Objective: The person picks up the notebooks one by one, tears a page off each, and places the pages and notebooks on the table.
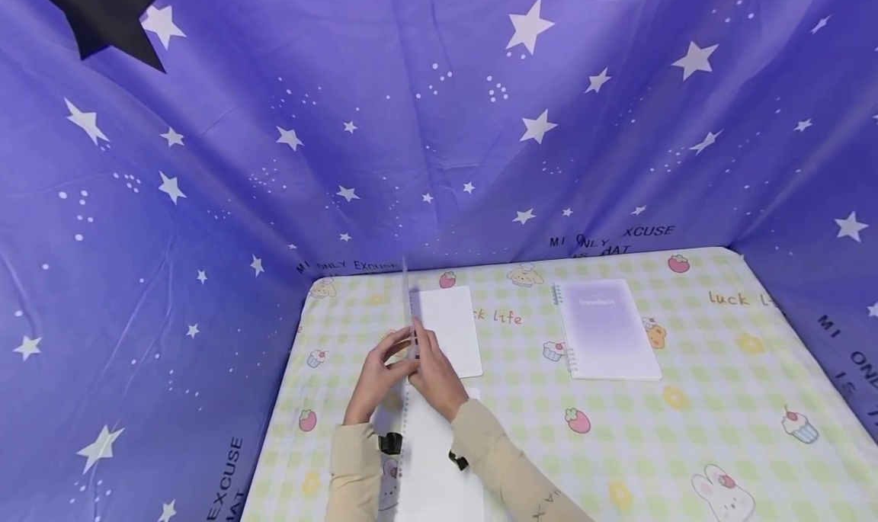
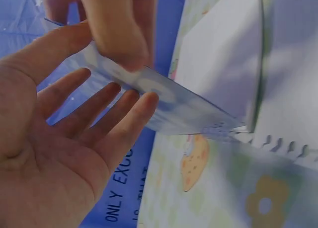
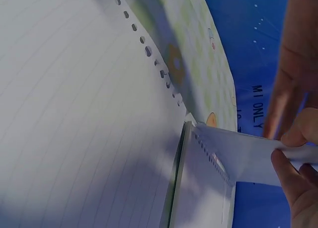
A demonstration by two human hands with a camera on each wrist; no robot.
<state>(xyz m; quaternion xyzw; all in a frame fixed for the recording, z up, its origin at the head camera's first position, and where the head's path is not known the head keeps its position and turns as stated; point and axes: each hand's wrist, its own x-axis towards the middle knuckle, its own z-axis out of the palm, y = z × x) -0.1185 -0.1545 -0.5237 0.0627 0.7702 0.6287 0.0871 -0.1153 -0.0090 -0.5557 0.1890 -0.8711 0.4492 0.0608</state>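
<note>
A white notebook (image 1: 453,335) lies on the patterned tablecloth, with a thin bluish cover (image 2: 184,101) standing nearly upright along its left edge. My right hand (image 1: 439,373) is at that cover, its thumb and finger pinching it in the right wrist view. On the cover's other side my left hand (image 1: 373,381) has its fingers spread and fairly straight, their tips at the cover; whether they press on it I cannot tell. Nearer to me lie lined sheets (image 3: 84,89) with a row of punched holes down one edge, partly under my right forearm.
A purple-and-white spiral notebook (image 1: 607,331) lies to the right on the checked tablecloth (image 1: 535,461). Purple star-printed drapes (image 1: 439,126) hang behind the table and at both sides. A black star shape (image 1: 110,11) shows at the upper left.
</note>
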